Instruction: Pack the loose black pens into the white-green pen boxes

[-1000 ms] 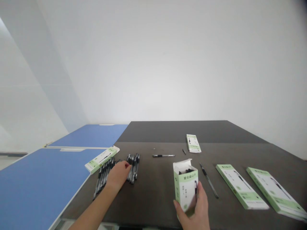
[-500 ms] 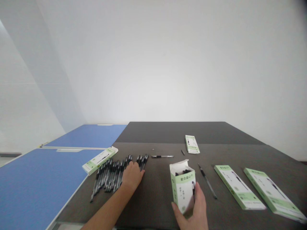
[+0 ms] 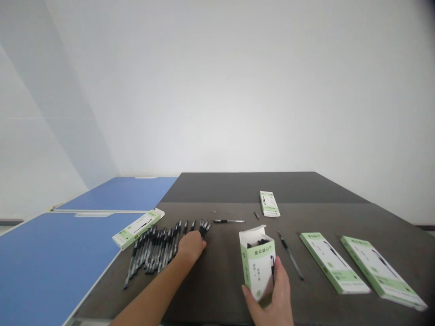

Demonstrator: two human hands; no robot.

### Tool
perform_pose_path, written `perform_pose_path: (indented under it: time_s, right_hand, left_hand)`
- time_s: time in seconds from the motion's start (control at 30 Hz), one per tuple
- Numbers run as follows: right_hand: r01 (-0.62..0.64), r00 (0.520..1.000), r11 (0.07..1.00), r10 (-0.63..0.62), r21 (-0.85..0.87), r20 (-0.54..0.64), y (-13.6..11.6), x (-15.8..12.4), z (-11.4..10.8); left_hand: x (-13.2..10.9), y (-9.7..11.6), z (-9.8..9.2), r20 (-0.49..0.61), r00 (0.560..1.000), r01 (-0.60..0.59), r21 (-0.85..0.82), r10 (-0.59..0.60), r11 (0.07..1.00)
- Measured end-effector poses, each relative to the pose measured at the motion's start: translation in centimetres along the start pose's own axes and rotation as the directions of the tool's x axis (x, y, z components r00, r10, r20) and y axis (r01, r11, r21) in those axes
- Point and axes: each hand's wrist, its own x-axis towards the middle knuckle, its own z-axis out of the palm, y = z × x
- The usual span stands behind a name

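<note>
My right hand (image 3: 272, 301) is wrapped round the lower part of an open white-and-green pen box (image 3: 258, 267), which stands tilted with its flap up. Dark pen ends (image 3: 261, 242) show inside its mouth. To the left, my left hand (image 3: 192, 246) is closed at the right end of a spread of gel pens (image 3: 152, 249) with black grips and clear barrels. A small bunch of pens (image 3: 205, 226) sticks out beyond its fingers; the fingertips themselves are hidden.
A single pen (image 3: 229, 221) lies crosswise behind, another pen (image 3: 290, 256) right of the open box. Flat pen boxes lie at right (image 3: 333, 262) and far right (image 3: 382, 271), at the back (image 3: 269, 203) and at left (image 3: 137, 228). A small dark piece (image 3: 257, 215) lies near the back box. Blue panels (image 3: 68, 258) adjoin the dark table.
My left hand has shifted slightly right and nearer, and the pens at its fingers are bunched closer together, apart from the spread. My right hand keeps its hold on the box.
</note>
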Motion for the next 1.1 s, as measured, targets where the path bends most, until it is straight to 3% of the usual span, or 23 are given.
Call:
perform_pose_path:
  time_s: [0.2, 0.4, 0.73, 0.87, 1.1]
  right_hand:
    - [0.007, 1.000, 1.000, -0.007, -0.002, 0.008, 0.3, -0.1, -0.2]
    - [0.012, 1.000, 1.000, -0.012, -0.005, 0.017, 0.1, 0.1, -0.3]
    - [-0.050, 0.998, 0.998, 0.049, 0.023, 0.028, -0.2, 0.0, -0.2]
    - [-0.044, 0.999, 0.999, 0.043, 0.012, 0.022, 0.1, 0.0, -0.3]
    - [-0.022, 0.999, 1.000, 0.022, -0.001, 0.024, 0.7, -0.1, -0.2]
  left_hand:
    - [-1.2, -0.3, -0.4, 0.030, 0.998, -0.053, -0.193, 0.059, 0.980]
    - [-3.3, -0.7, -0.1, 0.037, 0.988, -0.119, -0.427, 0.149, 0.896]
    - [-3.2, -1.3, 1.3, 0.146, 0.981, 0.001, -0.674, 0.132, 0.739]
    - [-3.9, -1.2, 0.9, 0.092, 0.987, -0.003, -0.806, 0.131, 0.591]
    - [-7.1, 0.2, -0.9, 0.004, 0.986, -0.031, -0.978, 0.165, 0.208]
